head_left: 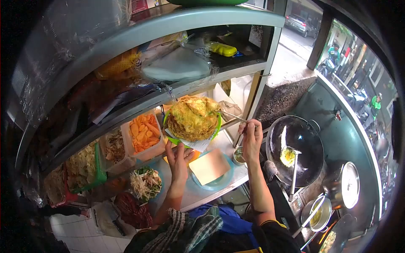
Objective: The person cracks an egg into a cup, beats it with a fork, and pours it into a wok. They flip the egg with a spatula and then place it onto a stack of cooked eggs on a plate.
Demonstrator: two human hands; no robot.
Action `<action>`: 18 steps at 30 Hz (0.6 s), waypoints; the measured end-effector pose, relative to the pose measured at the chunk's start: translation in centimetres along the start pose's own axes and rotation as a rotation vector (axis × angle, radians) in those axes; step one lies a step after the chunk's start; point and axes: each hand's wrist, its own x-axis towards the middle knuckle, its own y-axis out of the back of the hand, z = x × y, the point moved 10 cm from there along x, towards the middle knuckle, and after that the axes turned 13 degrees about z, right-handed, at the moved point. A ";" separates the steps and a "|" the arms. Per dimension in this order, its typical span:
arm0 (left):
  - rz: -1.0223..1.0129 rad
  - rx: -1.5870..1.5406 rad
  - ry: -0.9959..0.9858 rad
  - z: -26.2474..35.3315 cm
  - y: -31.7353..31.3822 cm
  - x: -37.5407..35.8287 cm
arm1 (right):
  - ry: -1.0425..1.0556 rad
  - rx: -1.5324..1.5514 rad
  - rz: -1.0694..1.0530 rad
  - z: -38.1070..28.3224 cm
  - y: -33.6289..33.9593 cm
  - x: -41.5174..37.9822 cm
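A bright green plate point(219, 125), lined with white paper point(203, 146), carries a thick pile of golden-brown omelettes point(192, 118) in the opening of the glass cabinet. My left hand point(178, 159) is at the plate's near rim, fingers curled against its edge. In the fingers of my right hand point(252, 137) is the thin handle of a metal utensil point(233, 116); its far end meets the top omelette and is hidden there. Below the plate, a sheet of brown wrapping paper point(209, 166) lies over a light-blue plate point(225, 180) on the counter.
Left are tubs of sliced carrots point(143, 133), shredded meat point(113, 146) and cabbage point(82, 165), plus a plate of chopped vegetables point(145, 183). A wok point(310, 143) with a ladle point(294, 177) and egg stands right, near a steel pot point(341, 185). A knife point(117, 221) lies lower left.
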 end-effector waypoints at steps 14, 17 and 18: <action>-0.003 -0.019 0.005 0.2 -0.2 -0.2 | 0.167 -0.478 -0.104 -2.9 -1.7 -0.7; 0.006 -0.054 0.015 0.3 -0.3 -0.4 | 0.082 -0.279 -0.097 -1.7 -0.9 0.3; 0.005 -0.054 0.015 0.3 -0.3 -0.4 | 0.027 -0.138 -0.096 -1.3 -0.7 0.6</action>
